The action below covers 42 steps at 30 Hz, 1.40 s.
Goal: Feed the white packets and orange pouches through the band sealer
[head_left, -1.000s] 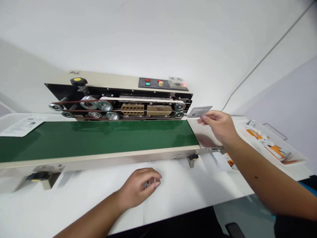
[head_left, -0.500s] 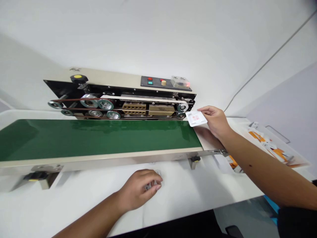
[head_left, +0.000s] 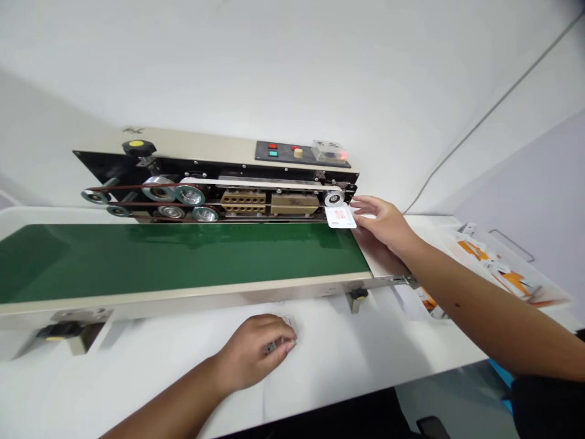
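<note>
My right hand (head_left: pixel 382 224) pinches a small white packet (head_left: pixel 340 216) with red print and holds it at the right end of the sealing machine (head_left: pixel 214 180), against the roller at the belt's entry. The green conveyor belt (head_left: pixel 183 256) runs below it to the left. My left hand (head_left: pixel 253 350) rests on the white table (head_left: pixel 137 372) in front of the conveyor, fingers curled over a small clear packet (head_left: pixel 287 332) that is mostly hidden.
A control panel (head_left: pixel 297 152) with red and green buttons and a knob sits on top of the machine. A tray of white and orange packets (head_left: pixel 507 274) lies at the right. A cable (head_left: pixel 493 107) runs up the wall.
My right hand has carried the white packet left and down, from the air beside the machine to the roller at its right end. My left hand has stayed in place.
</note>
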Each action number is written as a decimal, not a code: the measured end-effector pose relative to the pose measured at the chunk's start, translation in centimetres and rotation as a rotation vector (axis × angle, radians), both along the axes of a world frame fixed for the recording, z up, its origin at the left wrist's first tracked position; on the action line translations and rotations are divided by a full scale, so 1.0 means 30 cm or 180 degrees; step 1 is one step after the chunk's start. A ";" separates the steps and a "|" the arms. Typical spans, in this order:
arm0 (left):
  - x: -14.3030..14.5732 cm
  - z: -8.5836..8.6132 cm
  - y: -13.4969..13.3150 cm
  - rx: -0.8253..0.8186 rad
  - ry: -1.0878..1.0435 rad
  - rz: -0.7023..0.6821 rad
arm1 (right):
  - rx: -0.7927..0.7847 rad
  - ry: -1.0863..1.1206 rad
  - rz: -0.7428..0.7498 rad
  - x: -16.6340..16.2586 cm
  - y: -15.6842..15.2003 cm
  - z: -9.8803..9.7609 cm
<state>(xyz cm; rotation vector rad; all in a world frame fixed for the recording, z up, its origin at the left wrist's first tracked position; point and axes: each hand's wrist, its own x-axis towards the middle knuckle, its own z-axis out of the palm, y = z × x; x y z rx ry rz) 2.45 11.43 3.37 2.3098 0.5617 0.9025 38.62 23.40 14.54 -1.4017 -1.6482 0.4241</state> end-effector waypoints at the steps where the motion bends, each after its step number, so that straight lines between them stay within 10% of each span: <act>1: 0.001 0.001 0.000 0.0054 0.0014 -0.0017 | 0.0267 -0.0341 -0.0219 -0.005 -0.030 0.013; 4: 0.000 0.005 0.000 0.0232 0.0038 0.0014 | 0.1341 -0.1016 -0.0634 -0.048 -0.179 0.034; 7: -0.008 0.009 0.003 0.0300 -0.0097 0.0261 | 0.1974 -0.1356 0.0669 -0.147 -0.368 -0.012; 9: -0.016 0.014 0.007 0.0243 -0.0194 0.0480 | 0.1481 -0.1586 0.2133 -0.237 -0.463 -0.091; 11: -0.022 0.021 0.012 0.0168 -0.0229 0.0689 | 0.0461 -0.1710 0.2505 -0.329 -0.510 -0.191; 16: -0.023 0.036 0.021 0.0155 -0.0295 0.0777 | -0.0439 -0.1539 0.2045 -0.452 -0.493 -0.385; 26: -0.017 0.041 0.031 0.0191 -0.0127 0.0487 | -0.0270 -0.1593 0.1937 -0.463 -0.480 -0.479; 33: -0.031 0.036 0.022 0.0172 -0.0099 0.0397 | 0.0339 -0.0767 0.1641 -0.448 -0.479 -0.450; 42: -0.028 0.015 0.011 0.0302 0.0007 0.0827 | -0.0120 -0.0073 0.1149 -0.429 -0.486 -0.436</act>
